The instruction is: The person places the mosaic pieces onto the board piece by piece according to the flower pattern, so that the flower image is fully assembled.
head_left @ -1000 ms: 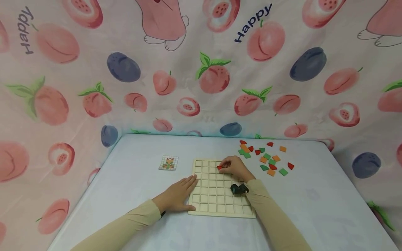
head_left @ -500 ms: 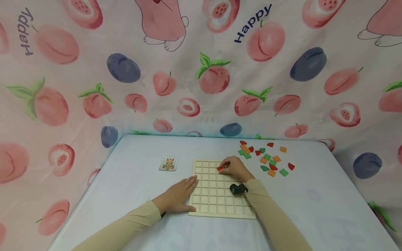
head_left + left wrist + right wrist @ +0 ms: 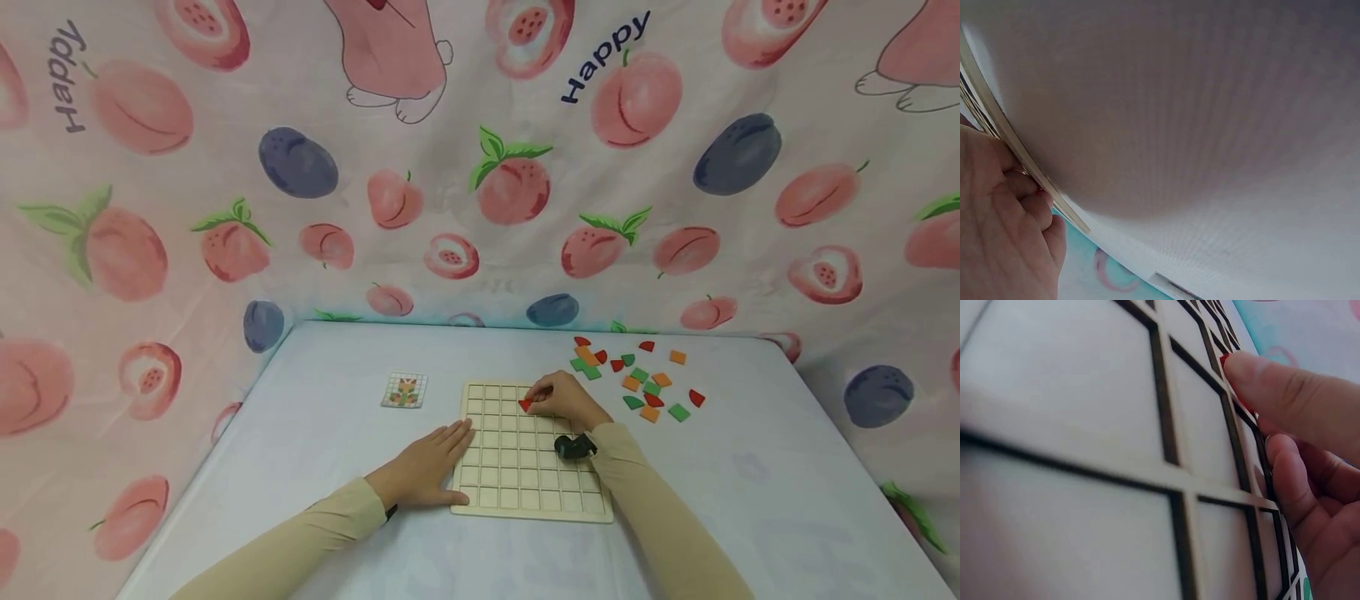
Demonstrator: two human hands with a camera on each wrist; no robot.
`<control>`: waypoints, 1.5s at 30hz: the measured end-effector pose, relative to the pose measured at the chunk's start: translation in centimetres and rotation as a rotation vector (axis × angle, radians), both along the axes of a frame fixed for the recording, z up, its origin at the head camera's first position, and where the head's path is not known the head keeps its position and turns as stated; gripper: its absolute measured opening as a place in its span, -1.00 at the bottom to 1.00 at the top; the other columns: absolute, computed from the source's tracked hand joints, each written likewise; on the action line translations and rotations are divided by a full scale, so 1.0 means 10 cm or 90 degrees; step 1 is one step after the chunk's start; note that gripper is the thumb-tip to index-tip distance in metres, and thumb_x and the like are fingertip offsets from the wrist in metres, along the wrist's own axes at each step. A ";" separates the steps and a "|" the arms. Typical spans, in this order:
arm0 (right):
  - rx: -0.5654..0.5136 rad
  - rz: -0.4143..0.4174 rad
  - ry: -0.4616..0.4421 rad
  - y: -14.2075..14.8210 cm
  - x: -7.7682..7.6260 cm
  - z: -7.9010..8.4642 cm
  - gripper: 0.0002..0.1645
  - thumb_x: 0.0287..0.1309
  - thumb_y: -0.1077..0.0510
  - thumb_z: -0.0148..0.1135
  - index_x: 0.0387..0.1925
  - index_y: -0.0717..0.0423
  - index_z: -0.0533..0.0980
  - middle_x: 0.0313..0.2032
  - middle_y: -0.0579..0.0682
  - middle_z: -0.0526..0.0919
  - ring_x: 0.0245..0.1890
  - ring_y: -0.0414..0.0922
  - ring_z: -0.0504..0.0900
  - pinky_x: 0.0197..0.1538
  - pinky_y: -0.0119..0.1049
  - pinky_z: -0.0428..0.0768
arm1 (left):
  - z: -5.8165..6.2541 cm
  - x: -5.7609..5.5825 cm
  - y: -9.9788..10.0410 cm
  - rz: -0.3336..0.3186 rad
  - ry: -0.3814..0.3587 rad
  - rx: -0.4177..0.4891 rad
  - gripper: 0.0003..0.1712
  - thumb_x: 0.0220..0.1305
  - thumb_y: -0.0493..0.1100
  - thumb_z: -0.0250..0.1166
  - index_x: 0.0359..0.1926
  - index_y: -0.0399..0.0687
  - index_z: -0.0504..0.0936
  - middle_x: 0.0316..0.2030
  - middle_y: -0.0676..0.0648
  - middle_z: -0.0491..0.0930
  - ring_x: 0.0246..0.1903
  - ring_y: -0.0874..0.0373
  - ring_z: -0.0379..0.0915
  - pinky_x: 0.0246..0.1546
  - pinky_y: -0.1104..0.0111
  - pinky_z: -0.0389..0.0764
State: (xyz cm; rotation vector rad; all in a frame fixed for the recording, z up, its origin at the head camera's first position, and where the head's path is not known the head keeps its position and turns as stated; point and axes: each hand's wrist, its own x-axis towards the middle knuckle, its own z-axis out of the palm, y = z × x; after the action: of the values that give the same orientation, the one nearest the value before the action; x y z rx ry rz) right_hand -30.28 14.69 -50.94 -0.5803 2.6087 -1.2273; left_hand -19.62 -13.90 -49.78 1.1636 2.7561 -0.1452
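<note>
A pale wooden grid board with square cells lies on the white table. Over its upper part, my right hand pinches a small red piece between thumb and fingers, at one of the cells. In the right wrist view only a sliver of the red piece shows past the thumb. My left hand rests flat along the board's left edge, its fingers straight and the thumb on the lower left corner. Its fingertips touch the board's rim in the left wrist view.
Right of the board lie several loose pieces: orange squares, green squares, red and green rounded wedges. A small card with a coloured grid picture lies left of the board. A fruit-print cloth hangs behind the table.
The right wrist has tilted and shifted very slightly, with the red piece still pinched at about the same cell. The left hand stays on the board's edge.
</note>
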 end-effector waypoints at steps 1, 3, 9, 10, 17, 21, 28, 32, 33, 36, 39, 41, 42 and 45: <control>-0.006 0.009 -0.001 0.01 -0.01 -0.01 -0.84 -0.04 0.18 0.42 -0.34 0.11 0.69 -0.33 0.01 0.67 -0.39 -0.22 0.55 -0.29 -0.36 0.57 | 0.00 0.00 0.00 0.001 -0.002 0.000 0.15 0.15 0.52 -0.06 0.45 -0.24 -0.05 0.47 -0.21 -0.09 0.46 -0.02 -0.12 0.43 0.19 0.11; -0.020 0.025 -0.006 0.04 -0.01 -0.01 -0.84 -0.02 0.19 0.41 -0.32 0.11 0.69 -0.34 0.02 0.67 -0.39 -0.23 0.56 -0.28 -0.36 0.58 | 0.00 0.01 0.00 0.003 -0.003 -0.002 0.15 0.15 0.52 -0.06 0.45 -0.24 -0.05 0.47 -0.21 -0.09 0.46 -0.02 -0.12 0.43 0.19 0.10; -0.067 0.079 -0.026 0.15 -0.05 -0.01 -0.78 0.01 0.16 0.39 -0.23 0.09 0.67 -0.29 0.05 0.69 -0.33 -0.20 0.61 -0.22 -0.37 0.61 | -0.01 0.01 0.00 0.009 -0.003 -0.019 0.15 0.15 0.54 -0.10 0.46 -0.20 -0.07 0.48 -0.17 -0.13 0.47 0.01 -0.16 0.44 0.22 0.07; -0.067 0.086 -0.024 0.17 -0.06 -0.01 -0.76 0.02 0.16 0.38 -0.22 0.10 0.67 -0.27 0.05 0.69 -0.32 -0.19 0.61 -0.21 -0.37 0.61 | 0.00 0.01 0.00 0.010 -0.003 -0.021 0.15 0.15 0.55 -0.11 0.46 -0.20 -0.07 0.48 -0.17 -0.13 0.47 0.02 -0.16 0.44 0.22 0.07; -0.092 0.092 -0.042 0.40 -0.04 0.18 -0.64 0.06 0.14 0.35 -0.10 0.21 0.62 -0.12 0.18 0.65 -0.20 -0.17 0.61 -0.09 -0.37 0.60 | 0.00 -0.01 0.00 0.001 0.006 -0.017 0.14 0.16 0.53 -0.09 0.45 -0.22 -0.04 0.48 -0.18 -0.10 0.47 0.00 -0.14 0.43 0.21 0.11; -0.109 0.084 -0.042 0.56 0.03 0.37 -0.61 0.07 0.23 0.33 -0.06 0.36 0.56 -0.08 0.32 0.61 -0.20 -0.19 0.62 -0.09 -0.37 0.61 | 0.01 -0.02 0.01 -0.001 0.008 -0.012 0.14 0.16 0.52 -0.08 0.45 -0.23 -0.03 0.47 -0.19 -0.08 0.47 -0.01 -0.13 0.42 0.20 0.12; -0.075 0.059 0.003 0.86 0.11 0.56 -0.60 0.04 0.23 0.35 -0.08 0.35 0.57 -0.08 0.36 0.61 -0.21 -0.26 0.64 -0.14 -0.46 0.61 | 0.03 0.00 0.02 0.014 -0.006 -0.015 0.14 0.15 0.53 -0.07 0.46 -0.21 -0.05 0.48 -0.17 -0.10 0.47 0.02 -0.15 0.44 0.22 0.09; -0.072 0.030 0.014 1.02 0.18 0.63 -0.67 0.02 0.19 0.37 -0.15 0.27 0.61 -0.14 0.33 0.63 -0.23 -0.26 0.63 -0.16 -0.46 0.62 | 0.03 0.01 0.01 0.020 -0.012 -0.019 0.14 0.15 0.52 -0.06 0.46 -0.20 -0.05 0.48 -0.16 -0.11 0.47 0.03 -0.16 0.44 0.23 0.07; -0.070 0.021 0.017 1.07 0.21 0.65 -0.67 0.02 0.17 0.38 -0.16 0.26 0.61 -0.15 0.30 0.63 -0.24 -0.28 0.63 -0.17 -0.47 0.62 | 0.02 0.01 0.01 0.021 -0.012 -0.020 0.14 0.15 0.52 -0.06 0.46 -0.20 -0.05 0.48 -0.16 -0.11 0.47 0.03 -0.16 0.44 0.24 0.07; -0.071 -0.010 0.012 1.20 0.29 0.68 -0.66 0.02 0.14 0.38 -0.15 0.23 0.61 -0.14 0.26 0.62 -0.26 -0.33 0.61 -0.19 -0.45 0.63 | 0.02 0.01 0.01 0.021 -0.013 -0.017 0.14 0.15 0.52 -0.06 0.46 -0.20 -0.05 0.48 -0.16 -0.11 0.47 0.03 -0.16 0.44 0.24 0.07; -0.068 -0.036 0.020 1.34 0.36 0.69 -0.66 0.06 0.16 0.35 -0.12 0.26 0.59 -0.15 0.25 0.62 -0.29 -0.35 0.59 -0.22 -0.40 0.65 | 0.02 0.01 0.01 0.019 -0.013 -0.012 0.14 0.15 0.52 -0.05 0.45 -0.21 -0.04 0.48 -0.17 -0.10 0.47 0.02 -0.16 0.44 0.23 0.08; -0.066 -0.050 0.033 1.43 0.40 0.69 -0.66 0.08 0.19 0.33 -0.11 0.29 0.58 -0.15 0.26 0.61 -0.29 -0.37 0.58 -0.23 -0.42 0.64 | 0.03 0.01 0.01 0.017 -0.012 -0.009 0.14 0.15 0.52 -0.05 0.45 -0.22 -0.04 0.48 -0.17 -0.09 0.47 0.02 -0.15 0.44 0.22 0.08; -0.069 -0.056 0.044 1.47 0.42 0.70 -0.66 0.08 0.21 0.32 -0.11 0.31 0.57 -0.16 0.27 0.61 -0.29 -0.37 0.58 -0.23 -0.43 0.64 | 0.03 0.01 0.01 0.016 -0.011 -0.008 0.14 0.15 0.52 -0.05 0.45 -0.22 -0.04 0.48 -0.17 -0.09 0.47 0.02 -0.15 0.44 0.22 0.09; -0.062 -0.081 0.073 1.62 0.48 0.71 -0.62 0.10 0.18 0.32 -0.08 0.34 0.56 -0.16 0.17 0.62 -0.28 -0.41 0.57 -0.26 -0.52 0.60 | 0.02 0.01 0.00 0.012 -0.008 -0.006 0.14 0.15 0.51 -0.05 0.45 -0.23 -0.04 0.47 -0.18 -0.09 0.47 0.01 -0.14 0.43 0.21 0.10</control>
State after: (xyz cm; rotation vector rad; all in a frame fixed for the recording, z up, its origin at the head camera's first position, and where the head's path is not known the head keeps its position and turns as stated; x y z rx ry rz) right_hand -25.45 30.85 -43.82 -0.5230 2.7308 -1.4063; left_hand -19.54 -13.86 -49.60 1.1313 2.7509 -0.1483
